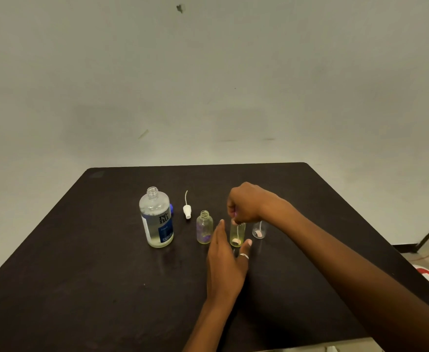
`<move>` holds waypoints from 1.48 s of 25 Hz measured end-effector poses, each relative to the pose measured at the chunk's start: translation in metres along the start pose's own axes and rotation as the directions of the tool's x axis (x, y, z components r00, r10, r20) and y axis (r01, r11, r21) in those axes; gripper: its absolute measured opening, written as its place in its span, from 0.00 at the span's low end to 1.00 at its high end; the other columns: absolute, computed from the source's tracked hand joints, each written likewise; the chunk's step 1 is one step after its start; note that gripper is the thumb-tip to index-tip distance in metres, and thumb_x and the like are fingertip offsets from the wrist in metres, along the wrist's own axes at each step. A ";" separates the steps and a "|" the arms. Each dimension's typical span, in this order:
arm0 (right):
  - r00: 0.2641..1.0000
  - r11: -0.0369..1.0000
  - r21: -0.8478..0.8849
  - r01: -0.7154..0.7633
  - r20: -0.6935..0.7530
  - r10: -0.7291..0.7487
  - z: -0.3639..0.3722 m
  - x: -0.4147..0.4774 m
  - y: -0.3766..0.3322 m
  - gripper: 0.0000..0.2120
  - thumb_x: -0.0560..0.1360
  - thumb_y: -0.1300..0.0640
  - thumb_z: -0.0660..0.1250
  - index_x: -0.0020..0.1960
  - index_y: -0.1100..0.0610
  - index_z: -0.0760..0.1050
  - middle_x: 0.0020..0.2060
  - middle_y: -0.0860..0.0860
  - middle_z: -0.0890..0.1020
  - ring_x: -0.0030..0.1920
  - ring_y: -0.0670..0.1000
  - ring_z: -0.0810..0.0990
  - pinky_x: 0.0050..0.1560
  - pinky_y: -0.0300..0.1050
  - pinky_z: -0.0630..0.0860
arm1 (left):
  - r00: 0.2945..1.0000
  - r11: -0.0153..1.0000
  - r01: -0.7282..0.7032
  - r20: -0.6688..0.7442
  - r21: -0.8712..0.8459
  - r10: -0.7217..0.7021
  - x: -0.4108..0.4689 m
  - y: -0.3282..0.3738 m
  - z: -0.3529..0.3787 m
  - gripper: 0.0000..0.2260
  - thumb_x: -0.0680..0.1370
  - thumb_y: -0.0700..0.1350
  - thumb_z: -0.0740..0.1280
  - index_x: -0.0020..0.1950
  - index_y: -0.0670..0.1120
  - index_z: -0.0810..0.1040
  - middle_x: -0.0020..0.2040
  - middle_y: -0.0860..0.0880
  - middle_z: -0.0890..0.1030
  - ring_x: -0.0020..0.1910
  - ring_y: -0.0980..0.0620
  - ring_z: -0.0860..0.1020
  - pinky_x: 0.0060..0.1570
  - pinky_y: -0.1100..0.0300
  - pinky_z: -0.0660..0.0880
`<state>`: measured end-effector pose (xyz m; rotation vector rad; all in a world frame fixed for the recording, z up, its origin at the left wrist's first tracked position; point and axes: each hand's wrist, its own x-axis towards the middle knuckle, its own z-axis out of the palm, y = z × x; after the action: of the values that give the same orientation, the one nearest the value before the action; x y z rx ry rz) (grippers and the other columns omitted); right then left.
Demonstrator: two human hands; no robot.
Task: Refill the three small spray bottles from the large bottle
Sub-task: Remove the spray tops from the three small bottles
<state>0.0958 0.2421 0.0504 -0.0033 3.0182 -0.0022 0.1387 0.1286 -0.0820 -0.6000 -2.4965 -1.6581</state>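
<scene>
Dark table [107,250]: right hand [249,203] grip pinches sprayer [234,221] in the yellowish-filled middle bottle [241,235]; left hand [227,260] released beside it.

Dark table [107,250] against a pale scuffed wall [208,85].

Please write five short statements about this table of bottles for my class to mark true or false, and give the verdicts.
1. The large bottle stands upright with no cap on. True.
2. A white spray head lies on the table between the large bottle and the left small bottle. True.
3. The left hand grips the large bottle. False: it is open, beside the middle small bottle.
4. All three small bottles lie on their sides. False: the left, the middle and the right small bottle all stand upright.
5. The right hand pinches the top of the middle small bottle. True.
</scene>
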 end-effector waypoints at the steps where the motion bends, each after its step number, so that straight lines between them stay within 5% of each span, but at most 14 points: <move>1: 1.000 1.000 0.007 0.010 -0.007 -0.010 0.001 -0.002 0.000 0.02 0.72 0.60 0.72 0.44 0.57 0.83 0.42 0.51 0.84 0.42 0.51 0.82 0.47 0.47 0.81 | 1.000 1.000 0.006 -0.001 0.000 -0.006 0.005 -0.001 0.003 0.33 0.78 0.54 0.69 0.79 0.47 0.60 0.76 0.53 0.67 0.75 0.56 0.65 0.65 0.76 0.60; 4: 0.999 0.999 0.023 0.041 -0.026 -0.040 0.004 -0.006 -0.001 0.03 0.72 0.62 0.70 0.43 0.56 0.83 0.42 0.51 0.84 0.42 0.50 0.82 0.47 0.45 0.81 | 0.999 0.999 -0.011 -0.044 -0.042 0.009 0.017 -0.009 0.012 0.18 0.78 0.51 0.70 0.66 0.54 0.74 0.60 0.57 0.80 0.59 0.60 0.78 0.59 0.61 0.76; 6: 0.999 1.000 0.005 0.031 -0.043 -0.030 0.003 -0.010 -0.001 0.03 0.73 0.57 0.71 0.44 0.57 0.82 0.41 0.51 0.83 0.41 0.51 0.81 0.46 0.46 0.81 | 0.996 0.998 -0.044 -0.076 -0.050 0.040 0.020 -0.010 0.014 0.11 0.78 0.48 0.71 0.59 0.56 0.76 0.48 0.58 0.81 0.47 0.61 0.80 0.48 0.62 0.78; 8: 0.994 0.998 -0.028 -0.047 -0.101 0.044 0.002 -0.013 -0.002 0.14 0.75 0.47 0.69 0.42 0.58 0.78 0.37 0.51 0.80 0.38 0.52 0.80 0.43 0.47 0.80 | 0.996 0.997 -0.052 -0.076 -0.057 0.048 0.020 -0.011 0.014 0.09 0.78 0.48 0.71 0.57 0.55 0.78 0.44 0.57 0.81 0.43 0.61 0.79 0.43 0.67 0.75; 11: 0.980 0.984 -0.120 -0.131 -0.169 0.109 0.003 -0.017 -0.006 0.19 0.76 0.40 0.66 0.40 0.56 0.72 0.33 0.50 0.76 0.35 0.50 0.77 0.40 0.46 0.77 | 0.997 0.997 -0.050 -0.059 -0.052 0.047 0.021 -0.013 0.015 0.08 0.78 0.48 0.71 0.57 0.54 0.78 0.43 0.57 0.81 0.41 0.60 0.79 0.41 0.68 0.74; 19: 0.994 0.998 -0.063 -0.021 -0.107 0.014 0.005 -0.017 -0.002 0.21 0.78 0.50 0.66 0.30 0.56 0.65 0.27 0.51 0.72 0.30 0.49 0.74 0.37 0.44 0.75 | 0.996 0.998 -0.055 -0.077 -0.017 0.054 0.022 -0.018 0.016 0.11 0.78 0.50 0.70 0.59 0.54 0.77 0.45 0.55 0.82 0.42 0.59 0.80 0.41 0.69 0.74; 23: 0.997 0.997 -0.043 0.063 -0.043 -0.065 0.005 -0.014 0.002 0.04 0.75 0.60 0.68 0.42 0.58 0.78 0.38 0.52 0.81 0.40 0.51 0.80 0.43 0.43 0.78 | 0.994 0.997 -0.072 -0.086 -0.022 0.070 0.022 -0.019 0.017 0.12 0.78 0.49 0.70 0.61 0.55 0.77 0.45 0.56 0.82 0.43 0.58 0.81 0.42 0.67 0.75; 28: 0.993 0.993 0.025 0.114 -0.014 -0.114 0.000 -0.015 0.006 0.08 0.73 0.59 0.71 0.52 0.55 0.80 0.48 0.50 0.82 0.48 0.50 0.80 0.52 0.47 0.79 | 0.994 0.997 -0.075 -0.086 -0.018 0.074 0.022 -0.018 0.017 0.12 0.78 0.48 0.71 0.61 0.57 0.76 0.44 0.58 0.81 0.43 0.60 0.80 0.40 0.72 0.72; 32: 0.991 0.992 -0.089 -0.092 -0.109 0.082 0.001 -0.015 0.001 0.19 0.75 0.40 0.66 0.36 0.54 0.70 0.35 0.51 0.77 0.37 0.51 0.78 0.43 0.48 0.79 | 0.993 0.997 -0.067 -0.095 -0.028 0.065 0.022 -0.016 0.016 0.12 0.78 0.48 0.72 0.61 0.55 0.77 0.45 0.56 0.82 0.42 0.60 0.80 0.41 0.72 0.71; 37: 0.997 0.998 -0.056 -0.009 -0.075 0.005 0.001 -0.012 -0.002 0.14 0.76 0.51 0.68 0.35 0.56 0.72 0.34 0.50 0.78 0.36 0.51 0.79 0.42 0.47 0.80 | 0.992 0.996 -0.088 -0.094 -0.027 0.085 0.023 -0.019 0.017 0.11 0.78 0.49 0.71 0.59 0.54 0.77 0.44 0.56 0.82 0.41 0.60 0.79 0.40 0.72 0.71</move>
<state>0.1081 0.2398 0.0510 0.0023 3.0923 0.0857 0.1135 0.1437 -0.0986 -0.6110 -2.3502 -1.6566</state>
